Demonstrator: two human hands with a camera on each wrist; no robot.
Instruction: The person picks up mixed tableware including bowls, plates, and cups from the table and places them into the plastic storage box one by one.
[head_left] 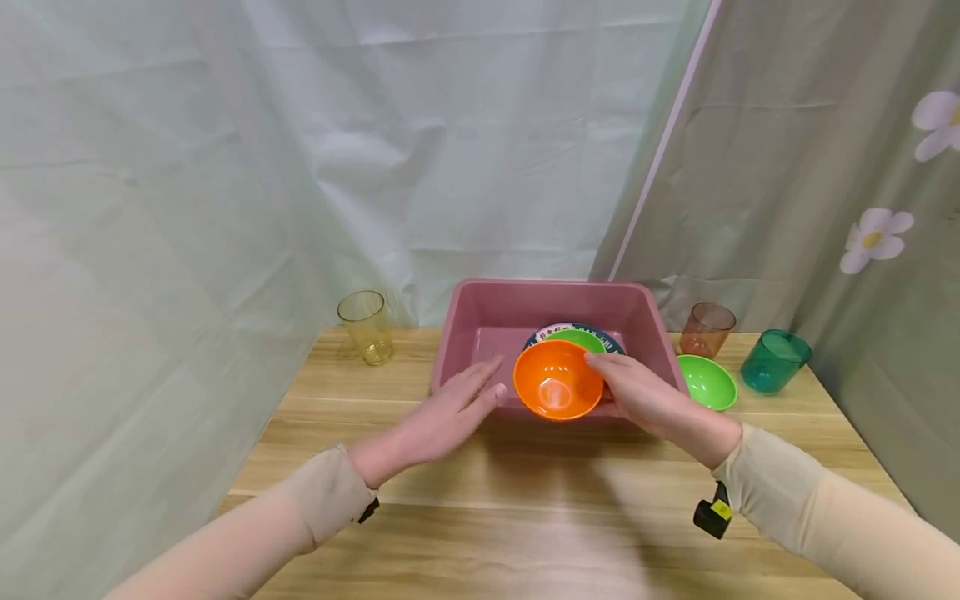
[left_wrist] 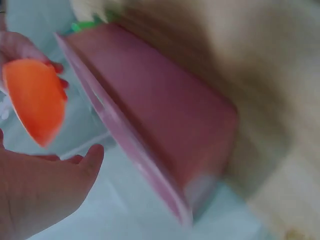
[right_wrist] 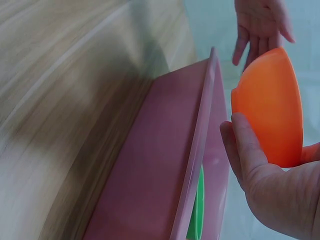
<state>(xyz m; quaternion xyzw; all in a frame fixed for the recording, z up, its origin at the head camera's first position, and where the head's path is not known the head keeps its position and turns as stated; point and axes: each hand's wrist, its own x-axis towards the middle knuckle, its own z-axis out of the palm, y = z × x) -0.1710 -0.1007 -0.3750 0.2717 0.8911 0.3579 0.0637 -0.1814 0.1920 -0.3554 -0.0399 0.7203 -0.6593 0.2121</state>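
My right hand (head_left: 645, 396) grips an orange bowl (head_left: 557, 382) by its right side, thumb at the rim and fingers under the outside. The bowl is held up over the front edge of a pink basin (head_left: 480, 293), its hollow tilted toward me. To the left of the bowl, my left hand (head_left: 438, 421) is held out with straight fingers and nothing in it, a small gap from the orange rim. Inside the basin lie a green bowl (head_left: 583, 337) and a plate with a dark patterned rim (head_left: 617, 343), both partly hidden by the orange bowl.
Right of the basin stand a second green bowl (head_left: 708, 383), a reddish-brown clear cup (head_left: 707, 330) and a teal cup (head_left: 776, 362). A yellow clear cup (head_left: 367, 327) is at the left. Curtains (head_left: 480, 150) hang behind the wooden table (head_left: 525, 542).
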